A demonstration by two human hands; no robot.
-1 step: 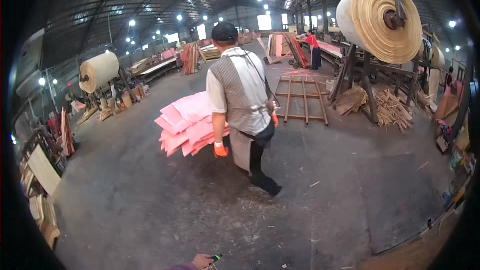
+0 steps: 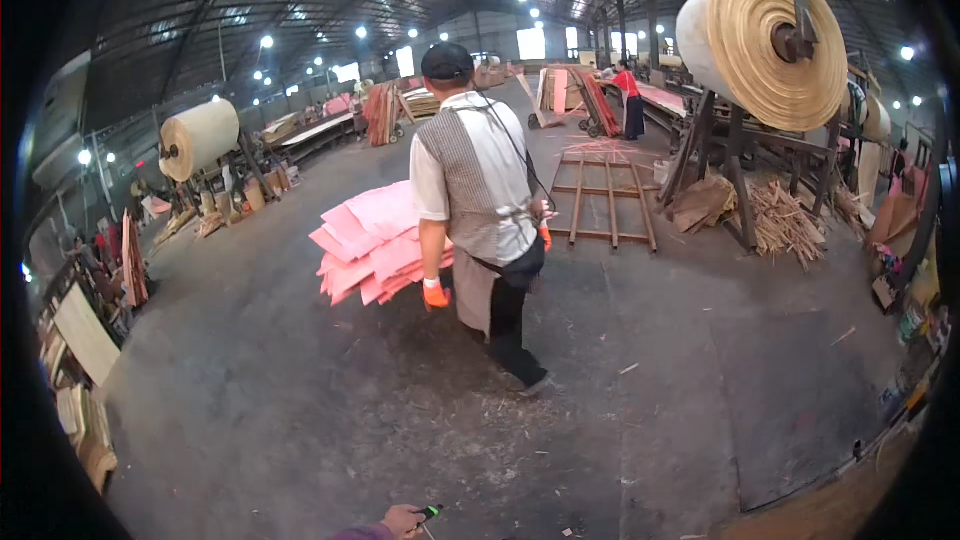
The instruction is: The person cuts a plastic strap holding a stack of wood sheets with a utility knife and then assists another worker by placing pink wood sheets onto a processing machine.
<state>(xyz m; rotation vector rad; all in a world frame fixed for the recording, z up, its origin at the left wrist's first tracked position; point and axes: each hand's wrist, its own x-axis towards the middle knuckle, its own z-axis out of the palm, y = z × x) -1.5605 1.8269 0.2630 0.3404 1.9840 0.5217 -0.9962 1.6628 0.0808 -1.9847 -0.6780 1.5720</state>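
Note:
At the lower edge my left hand comes in from a purple sleeve, its fingers closed around a small black and green tool. The tool points to the right, and a thin pale piece shows below it; its exact kind is too small to make out. Bare dark floor lies around this hand. My right hand is out of the picture. Ahead, a co-worker in a cap, apron and orange gloves walks with their back to me, beside a stack of pink sheets.
Large rolls of pale veneer stand on frames at the right and left. A rusty metal frame lies on the floor past the co-worker. Wood scraps are heaped under the right roll. Another person in red works farther back.
The co-worker's legs have shifted in stride, the rear foot moving slightly left. My left hand stays almost in place, still holding the black and green tool.

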